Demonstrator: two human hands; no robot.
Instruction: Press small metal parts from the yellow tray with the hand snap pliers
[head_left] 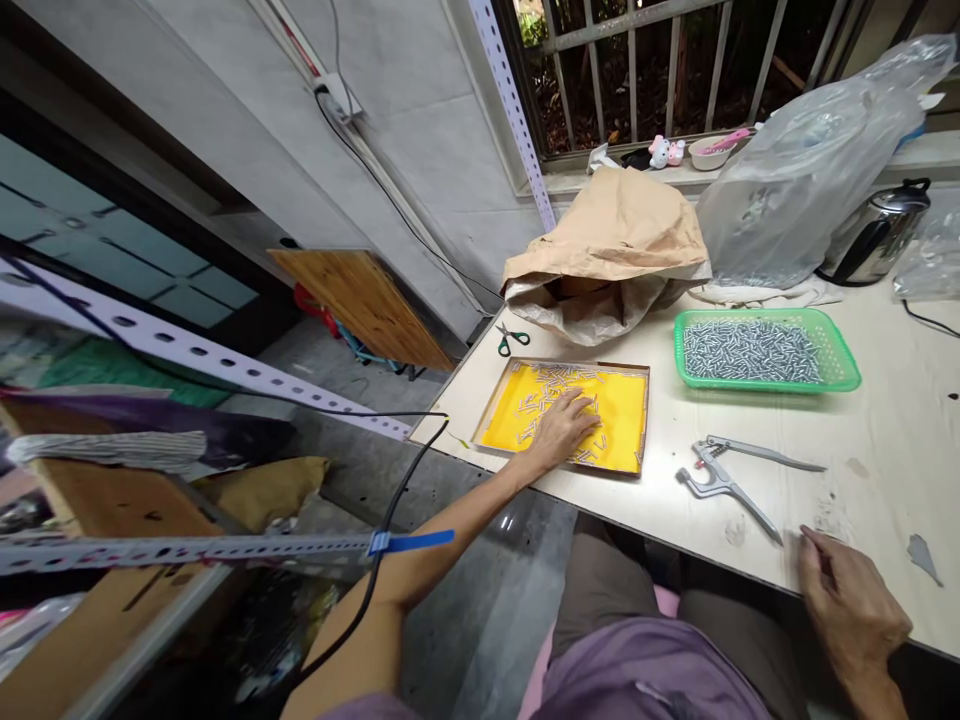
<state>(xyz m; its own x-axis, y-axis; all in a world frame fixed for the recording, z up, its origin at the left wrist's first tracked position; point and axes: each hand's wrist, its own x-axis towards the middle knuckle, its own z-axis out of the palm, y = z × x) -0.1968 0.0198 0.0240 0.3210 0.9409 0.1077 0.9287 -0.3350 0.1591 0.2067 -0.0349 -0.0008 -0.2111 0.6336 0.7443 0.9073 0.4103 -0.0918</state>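
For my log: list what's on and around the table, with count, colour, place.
table: 1, pale, right half
tray: 1, yellow inside, on table
small pieces: uncounted, silvery, in tray
basket: 1, green, right of tray
metal pins: uncounted, grey, in basket
hand tool: 1, grey, before basket
scissors: 1, dark green handles, behind tray
sack: 1, brown, behind tray
plastic bags: 2, clear, table's back
kettle: 1, silver, between bags
board: 1, brown, left of table
left hand: 1, bare, over pieces
right hand: 1, bare, table's near edge
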